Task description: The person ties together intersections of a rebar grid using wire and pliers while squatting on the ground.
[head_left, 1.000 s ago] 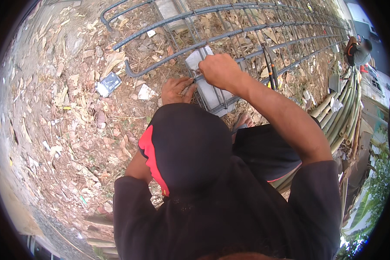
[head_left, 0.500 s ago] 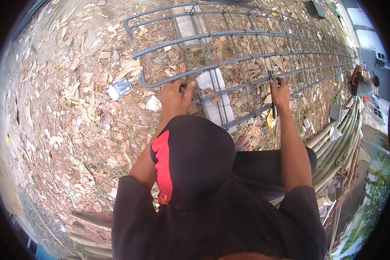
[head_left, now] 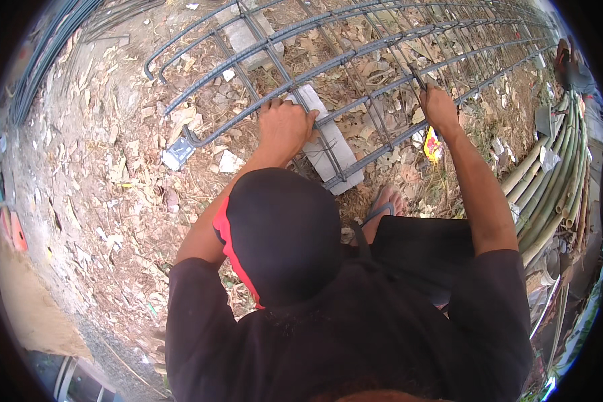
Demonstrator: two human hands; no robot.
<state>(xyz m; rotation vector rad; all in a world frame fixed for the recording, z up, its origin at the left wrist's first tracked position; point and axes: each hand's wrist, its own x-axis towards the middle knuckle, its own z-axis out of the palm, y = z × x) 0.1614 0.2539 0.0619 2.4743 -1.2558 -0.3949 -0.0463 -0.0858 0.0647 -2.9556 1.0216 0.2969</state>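
A long cage of ribbed steel bars (head_left: 382, 43) stretches from the middle to the far right, with square stirrups around it. My left hand (head_left: 285, 130) is closed around a stirrup (head_left: 327, 149) near the cage's hooked left end, thumb on the right side and fingers curled over the far side. Further right, my right hand (head_left: 440, 110) is closed on a dark metal hand tool (head_left: 419, 79). Only the tool's tip shows, against a long bar; the fist hides the rest, so its exact kind is unclear.
Pale concrete blocks (head_left: 347, 175) lie beneath the cage. Bamboo poles (head_left: 549, 184) are stacked at right, beside a yellow-red wrapper (head_left: 433, 146). Loose steel bars (head_left: 53, 50) lie far left. Dry leaves cover the ground. Another person (head_left: 575, 74) is at the far right edge.
My left hand has gone from resting at a bar near its hooked end to gripping the stirrup. My right hand has turned, hiding the tool's long handle. The whole view has shifted.
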